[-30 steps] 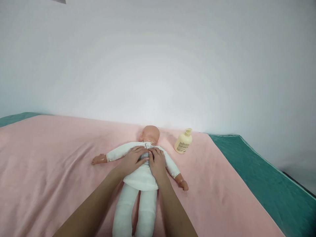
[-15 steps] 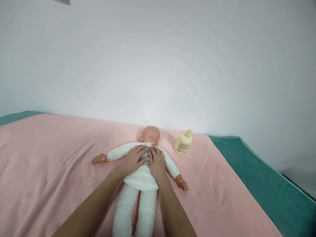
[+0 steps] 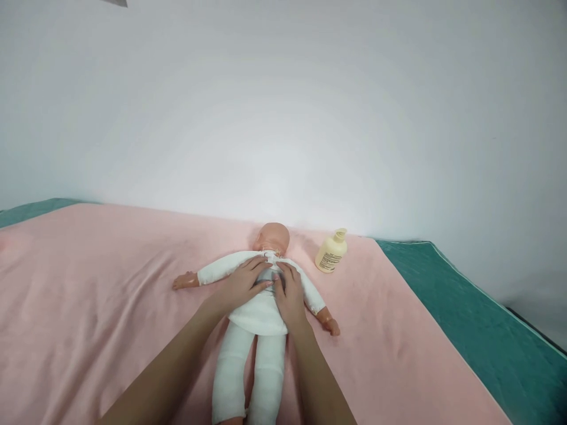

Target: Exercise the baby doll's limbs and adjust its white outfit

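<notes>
A baby doll (image 3: 259,314) with a white cloth body lies stretched out, its bare head at the far end and the back of the head seemingly upward. My left hand (image 3: 243,284) rests flat on the left of its upper torso, fingers extended. On the right side of the torso lies my right hand (image 3: 290,293), its fingers also stretched out. Between the two hands shows a greyish patch on the doll's torso. Both hands touch the doll without gripping it. A pale yellow pump bottle (image 3: 331,255) stands upright to the right of the doll's head.
Under the doll spreads a pink blanket (image 3: 398,348), wrinkled at the left. A green cover (image 3: 478,319) shows beyond its right side and at the far left corner. Behind rises a plain pale wall (image 3: 283,106).
My hands have moved slightly apart on the doll's torso, so more of the greyish patch shows between them. The view has shifted a little, revealing more of the doll's lower legs.
</notes>
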Action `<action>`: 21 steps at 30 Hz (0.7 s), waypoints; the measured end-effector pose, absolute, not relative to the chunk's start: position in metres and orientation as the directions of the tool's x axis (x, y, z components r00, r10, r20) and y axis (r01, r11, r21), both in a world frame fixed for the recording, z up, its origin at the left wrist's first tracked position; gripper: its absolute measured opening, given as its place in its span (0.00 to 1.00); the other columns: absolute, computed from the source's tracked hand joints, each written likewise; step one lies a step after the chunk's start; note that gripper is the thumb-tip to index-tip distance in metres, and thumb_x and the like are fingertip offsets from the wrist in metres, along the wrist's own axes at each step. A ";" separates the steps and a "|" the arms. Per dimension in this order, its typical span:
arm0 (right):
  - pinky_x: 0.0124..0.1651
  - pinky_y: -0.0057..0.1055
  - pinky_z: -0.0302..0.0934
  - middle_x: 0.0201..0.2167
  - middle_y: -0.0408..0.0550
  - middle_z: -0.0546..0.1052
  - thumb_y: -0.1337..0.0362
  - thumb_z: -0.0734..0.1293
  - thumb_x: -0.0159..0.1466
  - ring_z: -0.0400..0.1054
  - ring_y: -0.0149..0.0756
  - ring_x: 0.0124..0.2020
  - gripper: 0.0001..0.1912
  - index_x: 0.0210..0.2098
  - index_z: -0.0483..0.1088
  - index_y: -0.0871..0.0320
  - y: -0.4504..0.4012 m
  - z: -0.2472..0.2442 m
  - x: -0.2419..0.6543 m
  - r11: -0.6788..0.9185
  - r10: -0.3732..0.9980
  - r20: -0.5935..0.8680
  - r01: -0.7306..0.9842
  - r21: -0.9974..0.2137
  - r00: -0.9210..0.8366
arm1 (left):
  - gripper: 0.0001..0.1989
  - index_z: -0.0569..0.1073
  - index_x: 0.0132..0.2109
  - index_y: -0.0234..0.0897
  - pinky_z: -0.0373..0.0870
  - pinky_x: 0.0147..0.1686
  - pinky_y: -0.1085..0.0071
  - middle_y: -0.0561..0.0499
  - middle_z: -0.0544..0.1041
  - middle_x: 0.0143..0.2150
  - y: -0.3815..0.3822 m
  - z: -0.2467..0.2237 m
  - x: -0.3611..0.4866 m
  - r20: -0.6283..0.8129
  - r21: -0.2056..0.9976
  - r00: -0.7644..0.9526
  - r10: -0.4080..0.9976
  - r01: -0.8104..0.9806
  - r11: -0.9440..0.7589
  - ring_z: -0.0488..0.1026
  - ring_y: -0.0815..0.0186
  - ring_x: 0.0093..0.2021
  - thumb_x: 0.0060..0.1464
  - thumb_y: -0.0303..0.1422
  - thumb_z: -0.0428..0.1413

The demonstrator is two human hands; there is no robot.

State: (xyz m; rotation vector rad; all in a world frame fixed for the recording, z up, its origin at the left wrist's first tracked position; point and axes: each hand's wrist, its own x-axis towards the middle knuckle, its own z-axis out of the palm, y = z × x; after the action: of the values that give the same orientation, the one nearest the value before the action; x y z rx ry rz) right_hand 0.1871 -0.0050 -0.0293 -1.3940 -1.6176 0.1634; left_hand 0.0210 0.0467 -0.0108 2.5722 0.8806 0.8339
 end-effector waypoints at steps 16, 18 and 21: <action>0.37 0.37 0.59 0.26 0.46 0.71 0.64 0.59 0.65 0.64 0.37 0.32 0.15 0.30 0.76 0.53 -0.084 -0.034 0.179 0.526 0.800 0.597 0.551 -0.648 -0.061 | 0.15 0.78 0.46 0.42 0.69 0.43 0.68 0.49 0.79 0.44 -0.022 0.064 -0.023 0.033 0.544 0.910 0.413 0.331 -0.771 0.74 0.56 0.45 0.53 0.42 0.60; 0.36 0.37 0.57 0.25 0.46 0.70 0.66 0.59 0.64 0.62 0.37 0.31 0.15 0.29 0.76 0.54 -0.082 -0.035 0.179 0.525 0.795 0.604 0.561 -0.640 -0.056 | 0.16 0.78 0.46 0.41 0.69 0.43 0.68 0.49 0.78 0.43 -0.020 0.061 -0.020 0.006 0.540 0.908 0.419 0.349 -0.765 0.74 0.56 0.44 0.51 0.42 0.61; 0.37 0.36 0.56 0.25 0.45 0.70 0.69 0.60 0.62 0.62 0.37 0.31 0.14 0.30 0.77 0.53 -0.078 -0.036 0.179 0.527 0.807 0.586 0.534 -0.661 -0.072 | 0.19 0.78 0.47 0.40 0.69 0.43 0.69 0.50 0.78 0.44 -0.014 0.054 -0.017 -0.031 0.540 0.902 0.432 0.378 -0.752 0.74 0.57 0.44 0.48 0.43 0.62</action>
State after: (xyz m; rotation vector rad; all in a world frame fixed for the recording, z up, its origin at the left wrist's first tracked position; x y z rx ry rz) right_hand 0.1786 -0.0778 -0.0355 -1.1292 -1.7416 0.3339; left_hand -0.0172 -0.0140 0.0541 2.5085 0.5816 0.1284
